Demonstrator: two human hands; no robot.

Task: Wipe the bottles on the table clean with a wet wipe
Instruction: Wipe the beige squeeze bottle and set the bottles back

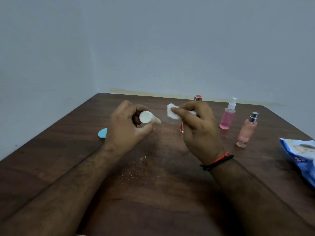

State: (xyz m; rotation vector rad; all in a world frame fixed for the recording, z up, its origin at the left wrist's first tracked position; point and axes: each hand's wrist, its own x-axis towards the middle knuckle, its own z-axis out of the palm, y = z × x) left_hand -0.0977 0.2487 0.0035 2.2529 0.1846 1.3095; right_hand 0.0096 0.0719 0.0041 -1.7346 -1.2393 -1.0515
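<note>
Bottle wiping: four bottles, one wipe, two hands.

Left hand (129,123) curls its fingers around a white bottle (148,117); right hand (197,121) pinches the wet wipe (172,111), hiding most of a red-capped bottle (197,97). Two pink spray bottles (227,114) (246,131) stand right of the fingers, beside a blue packet (301,155).

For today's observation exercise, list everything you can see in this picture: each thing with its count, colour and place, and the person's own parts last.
white tube: 1, cream-white, held above the table in the left hand
wet wipe: 1, white, pinched in the right hand
red-capped bottle: 1, red and silver top, behind the right hand, mostly hidden
pink spray bottles: 2, pink, standing right of the hands
wipe packet: 1, blue and white, right table edge
blue object: 1, light blue, behind the left wrist
table: 1, dark brown wood
wristbands: red and black, right wrist
left hand: 1, grips tube
right hand: 1, pinches wipe
</note>
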